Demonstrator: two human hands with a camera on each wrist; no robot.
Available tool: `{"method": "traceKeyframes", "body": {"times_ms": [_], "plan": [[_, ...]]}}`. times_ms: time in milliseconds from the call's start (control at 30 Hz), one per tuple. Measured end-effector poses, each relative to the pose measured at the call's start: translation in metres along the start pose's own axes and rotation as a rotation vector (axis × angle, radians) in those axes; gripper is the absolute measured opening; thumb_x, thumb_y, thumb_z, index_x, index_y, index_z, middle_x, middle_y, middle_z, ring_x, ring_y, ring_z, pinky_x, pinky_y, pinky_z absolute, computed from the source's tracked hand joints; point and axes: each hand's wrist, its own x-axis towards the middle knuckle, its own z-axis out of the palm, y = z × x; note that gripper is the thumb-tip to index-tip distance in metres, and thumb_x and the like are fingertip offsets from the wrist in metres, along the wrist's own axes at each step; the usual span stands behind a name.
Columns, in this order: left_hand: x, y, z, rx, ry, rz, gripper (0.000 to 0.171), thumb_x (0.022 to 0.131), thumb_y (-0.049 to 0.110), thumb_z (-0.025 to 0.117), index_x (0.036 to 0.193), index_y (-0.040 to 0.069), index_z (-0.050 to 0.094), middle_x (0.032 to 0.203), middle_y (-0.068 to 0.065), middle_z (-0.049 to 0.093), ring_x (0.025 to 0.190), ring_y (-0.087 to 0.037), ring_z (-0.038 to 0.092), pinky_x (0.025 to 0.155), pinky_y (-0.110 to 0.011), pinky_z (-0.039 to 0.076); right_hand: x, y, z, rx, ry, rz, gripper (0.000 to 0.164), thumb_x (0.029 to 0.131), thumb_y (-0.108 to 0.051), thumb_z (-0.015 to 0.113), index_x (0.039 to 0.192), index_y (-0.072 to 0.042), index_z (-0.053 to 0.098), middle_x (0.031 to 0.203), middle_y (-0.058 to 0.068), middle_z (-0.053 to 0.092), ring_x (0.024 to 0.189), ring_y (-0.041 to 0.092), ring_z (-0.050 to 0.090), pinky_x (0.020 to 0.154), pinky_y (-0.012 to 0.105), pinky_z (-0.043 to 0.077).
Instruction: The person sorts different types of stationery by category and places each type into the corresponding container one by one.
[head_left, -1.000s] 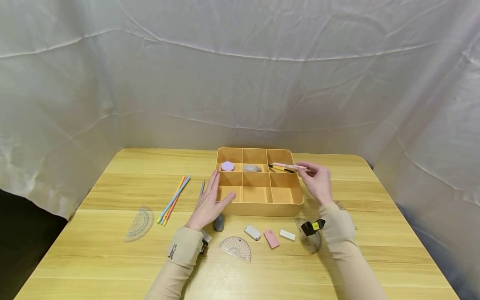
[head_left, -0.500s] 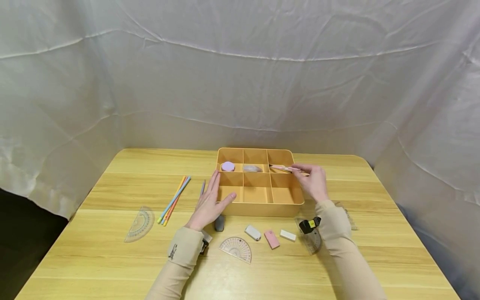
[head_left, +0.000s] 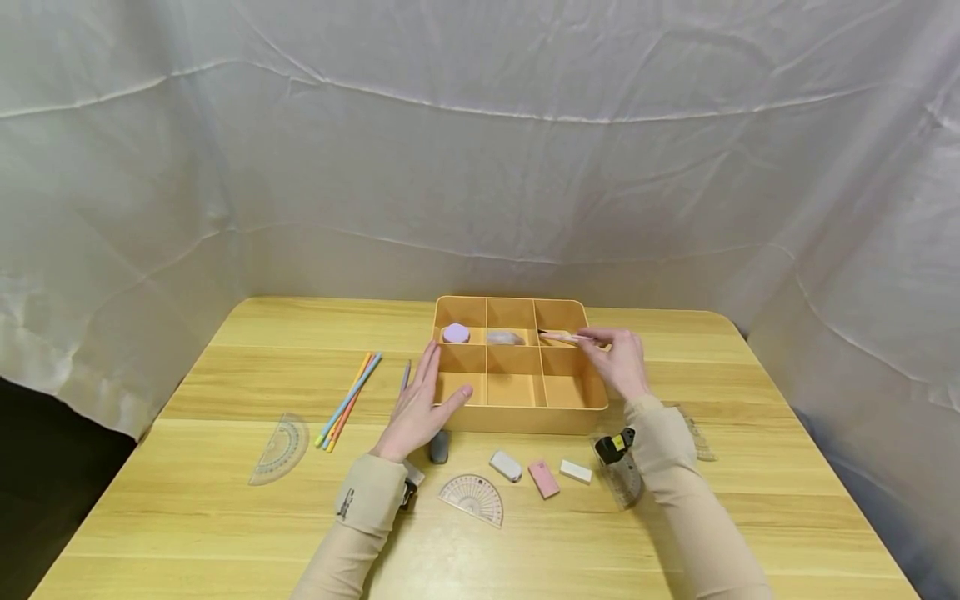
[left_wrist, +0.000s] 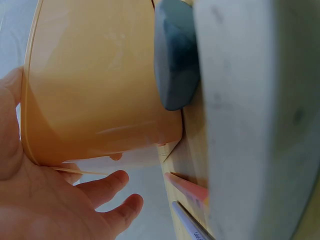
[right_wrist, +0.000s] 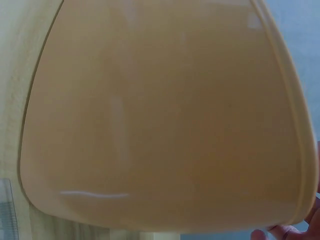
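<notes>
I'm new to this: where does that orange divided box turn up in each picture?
Head view: the orange box sits slightly right of centre, mostly in the lower half.
Left wrist view: the orange box takes up much of the upper left.
Right wrist view: the orange box fills most of the picture.
Shared landmark: the wooden tabletop.

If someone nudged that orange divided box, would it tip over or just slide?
The orange box would probably slide rather than tip: it sits low and broad on the table. It looks rigid, its walls undented beside the left hand. The glossy sides may feel slippery.
</notes>
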Motion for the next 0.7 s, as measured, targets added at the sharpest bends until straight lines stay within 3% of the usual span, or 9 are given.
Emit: {"method": "traceKeyframes", "body": {"times_ms": [300, 700], "plan": [[0.0002, 0.0004, 0.0001, -0.008, 0.004, 0.003, 0.091, 0.100, 0.048, 0.056, 0.163, 0.008, 0.004, 0.172, -0.003, -0.005, 0.156, -0.043, 0.010, 0.122, -0.070, 0.010, 0.0026, 0.0030, 0.0014, -0.020, -0.060, 0.008, 0.027, 0.095, -0.013, 0.068, 0.118, -0.001, 0.073, 0.109, 0.025, 0.074, 0.056, 0.016, 0.038, 0.052, 0.026, 0.033], [-0.0005, 0.0022, -0.0019, -0.016, 0.001, 0.008, 0.090, 0.100, 0.045, 0.058, 0.162, 0.006, 0.005, 0.172, -0.007, -0.002, 0.155, -0.044, 0.016, 0.122, -0.069, 0.015, 0.0048, 0.0049, 0.0046, -0.031, -0.073, -0.058, 0.029, 0.093, -0.014, 0.069, 0.118, 0.000, 0.073, 0.091, 0.021, 0.076, 0.050, 0.011, 0.036, 0.046, 0.023, 0.029]]}}
